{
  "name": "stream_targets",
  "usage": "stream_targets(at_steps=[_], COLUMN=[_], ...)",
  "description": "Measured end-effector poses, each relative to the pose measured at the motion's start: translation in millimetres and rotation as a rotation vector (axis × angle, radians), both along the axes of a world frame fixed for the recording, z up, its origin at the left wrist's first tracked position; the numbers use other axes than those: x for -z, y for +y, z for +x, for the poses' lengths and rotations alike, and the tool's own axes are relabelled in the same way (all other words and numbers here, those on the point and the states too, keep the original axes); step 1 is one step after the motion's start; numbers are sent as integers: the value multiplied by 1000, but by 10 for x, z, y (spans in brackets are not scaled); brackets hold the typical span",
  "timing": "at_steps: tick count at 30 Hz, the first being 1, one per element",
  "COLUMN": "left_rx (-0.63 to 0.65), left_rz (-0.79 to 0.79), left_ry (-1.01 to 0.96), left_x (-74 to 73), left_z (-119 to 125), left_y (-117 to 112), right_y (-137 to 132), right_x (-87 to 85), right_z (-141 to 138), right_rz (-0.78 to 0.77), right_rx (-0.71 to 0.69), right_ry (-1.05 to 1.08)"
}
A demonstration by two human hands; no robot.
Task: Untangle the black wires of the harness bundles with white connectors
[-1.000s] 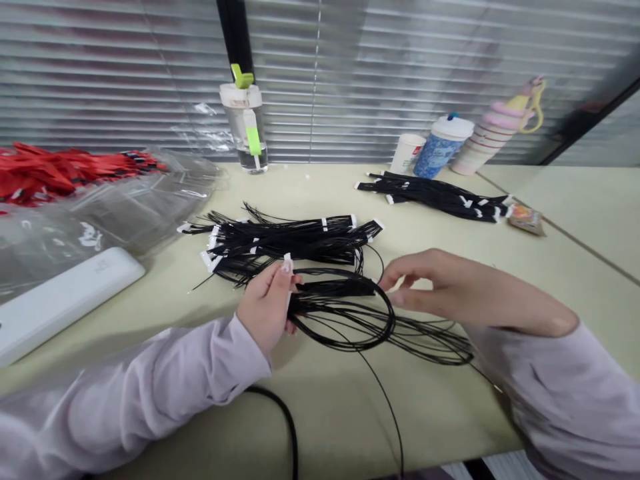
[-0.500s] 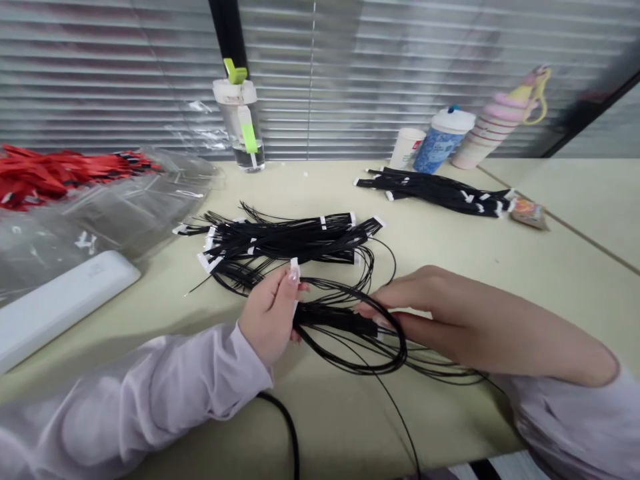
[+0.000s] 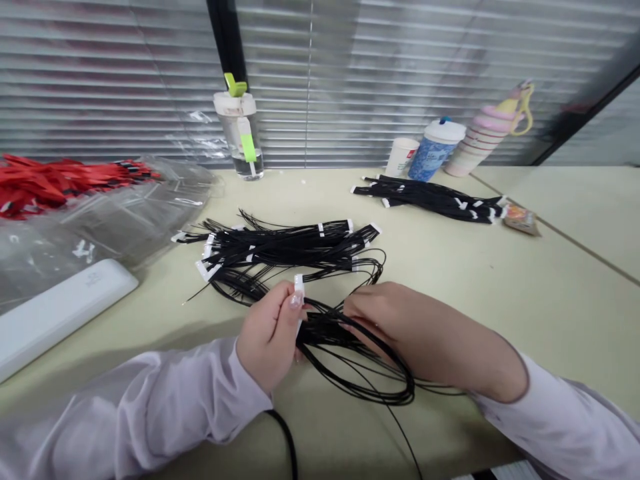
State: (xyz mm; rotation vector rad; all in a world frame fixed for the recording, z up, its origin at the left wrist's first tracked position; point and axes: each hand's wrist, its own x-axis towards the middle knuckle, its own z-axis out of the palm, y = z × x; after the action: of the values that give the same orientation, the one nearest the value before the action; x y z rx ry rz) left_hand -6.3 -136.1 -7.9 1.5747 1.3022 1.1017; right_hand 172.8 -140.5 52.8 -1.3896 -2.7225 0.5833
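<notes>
My left hand is closed around one end of a coiled black wire harness. Its white connector sticks up past my thumb. On the right of the coil, my right hand has its fingers curled in at the black wires, behind the upper strand of the loop. Those fingertips are partly hidden. Just beyond both hands lies a pile of black wire harnesses with white connectors at their ends.
At the back right lies another bundle of black harnesses, with a small packet beside it. A water bottle, paper cup, blue cup and pink bottle stand along the blinds. Left are red cables, plastic bags and a white case.
My right hand has moved left and curled its fingers in closer to my left hand. The wire loop hangs a little lower. The view has shifted slightly.
</notes>
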Motion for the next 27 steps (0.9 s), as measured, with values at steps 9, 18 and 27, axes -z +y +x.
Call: stream_targets(at_steps=[9, 18, 27], left_rx=[-3, 53, 27], left_rz=[21, 100, 90], left_ry=[30, 175, 165], left_x=[-16, 32, 6], left_z=[-1, -51, -45], left_y=[-7, -4, -1], right_y=[33, 35, 25], right_x=[-61, 154, 141], right_z=[119, -85, -103], right_rz=[100, -43, -53], right_rx=[65, -34, -111], right_ry=[-37, 224, 309])
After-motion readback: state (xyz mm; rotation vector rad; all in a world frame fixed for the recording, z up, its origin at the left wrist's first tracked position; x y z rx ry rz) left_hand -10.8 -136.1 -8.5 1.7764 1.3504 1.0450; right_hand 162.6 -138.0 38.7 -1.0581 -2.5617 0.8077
